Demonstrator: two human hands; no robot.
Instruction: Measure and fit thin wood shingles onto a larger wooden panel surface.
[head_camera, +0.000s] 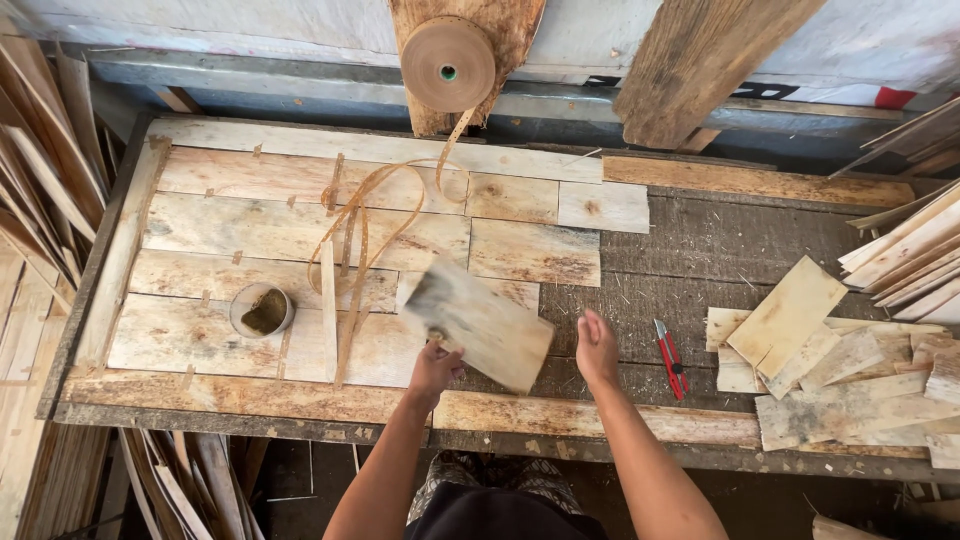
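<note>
Several veneer pieces (300, 235) already lie joined across the workbench (700, 245), frame centre-left. Left hand (436, 366) grips a blurred veneer sheet (480, 322) at lower centre, apparently about to fit the gap; right hand (597, 350) hovers open. Tape strip (352, 245), glue cup (262, 310) and red cutter (670, 358) lie nearby.

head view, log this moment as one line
left hand: holds pale blurred veneer sheet | right hand: open, empty | red utility knife: on bench

A round brown roll of paper tape (448, 64) is mounted at the top. Below it, a loose tan tape strip (365, 215) is draped. A small round glue pot (262, 310) is seen lower left; a red utility knife (670, 358) and stacked pale veneer offcuts (830, 370) are noted lower right.
</note>
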